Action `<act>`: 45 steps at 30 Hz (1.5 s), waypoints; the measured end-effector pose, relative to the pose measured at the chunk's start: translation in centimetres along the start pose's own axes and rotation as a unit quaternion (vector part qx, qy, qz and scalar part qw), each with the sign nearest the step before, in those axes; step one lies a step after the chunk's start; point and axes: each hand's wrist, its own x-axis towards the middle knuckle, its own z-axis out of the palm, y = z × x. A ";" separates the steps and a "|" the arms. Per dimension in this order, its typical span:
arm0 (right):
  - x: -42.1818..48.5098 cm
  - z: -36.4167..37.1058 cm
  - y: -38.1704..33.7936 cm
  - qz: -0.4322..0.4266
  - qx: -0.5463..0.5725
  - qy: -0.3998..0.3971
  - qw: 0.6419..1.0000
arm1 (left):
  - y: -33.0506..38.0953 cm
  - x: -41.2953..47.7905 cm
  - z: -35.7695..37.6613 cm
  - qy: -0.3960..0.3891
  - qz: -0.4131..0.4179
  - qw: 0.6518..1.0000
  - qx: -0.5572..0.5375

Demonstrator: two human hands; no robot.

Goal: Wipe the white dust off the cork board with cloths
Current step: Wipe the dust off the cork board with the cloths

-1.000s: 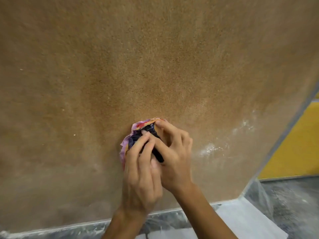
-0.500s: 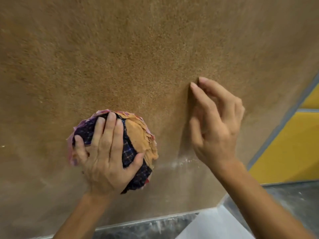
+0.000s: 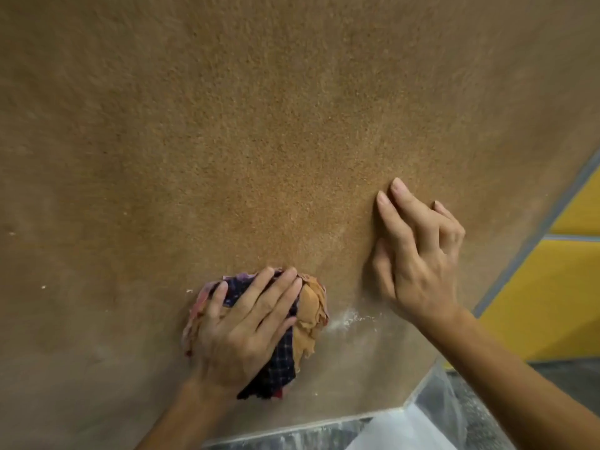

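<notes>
Cloths, bunched into one wad (image 3: 308, 306) of plaid, tan and pink scraps, sat low on the cork board (image 3: 292, 125), pinned to it under the left hand (image 3: 240, 332). That hand lay spread and fairly flat over the bundle, fingers fanned across the top. As I read it from my end of the feed, it was pressing more than clutching, which keeps the most fabric against the rough cork.

The right hand (image 3: 418, 261) held nothing. Its index and middle fingertips touched the board up and to the right of the wad, with the other two fingers loosely bent. I took it as a brace, steadying the body against the upright panel while the other arm scrubbed.

A patch of white dust (image 3: 350, 319) showed just beside the wad's right edge, between the two hands, so I judged the bundle was placed to sweep rightward over it. A few white specks (image 3: 43, 287) dotted the far left, well apart from either hand, and paler haze lay over the lower board. The middle looked a cleaner orange-brown.

Plastic sheeting (image 3: 438, 417) lay below the board's bottom corner, presumably to catch what falls. A yellow wall (image 3: 552, 303) stood beyond the board's right edge.
</notes>
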 end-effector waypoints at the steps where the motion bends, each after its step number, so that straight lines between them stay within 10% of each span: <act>1: 0.0 -0.3 -0.2 0.004 -0.003 -0.005 1.000 | 0.5 1.4 -0.2 0.022 -0.038 0.999 -0.010; 10: -0.1 -4.8 1.6 -0.007 -0.026 -0.107 0.994 | 3.3 8.1 -0.8 0.152 -0.171 0.968 -0.103; 17: -1.5 -5.7 3.4 0.026 -0.030 -0.056 0.998 | 6.6 5.3 0.0 0.035 -0.225 0.974 -0.006; 28: -1.4 -3.3 10.2 0.173 -0.039 0.047 0.983 | 3.5 10.7 0.7 0.119 -0.133 0.982 0.054; 38: -3.2 -3.6 12.6 0.399 0.256 0.162 0.865 | 9.4 -0.7 3.6 -0.021 -0.010 0.998 0.066; 45: -7.6 -3.0 11.5 0.500 0.361 0.038 0.786 | 10.9 11.7 2.7 0.040 -0.060 0.997 0.023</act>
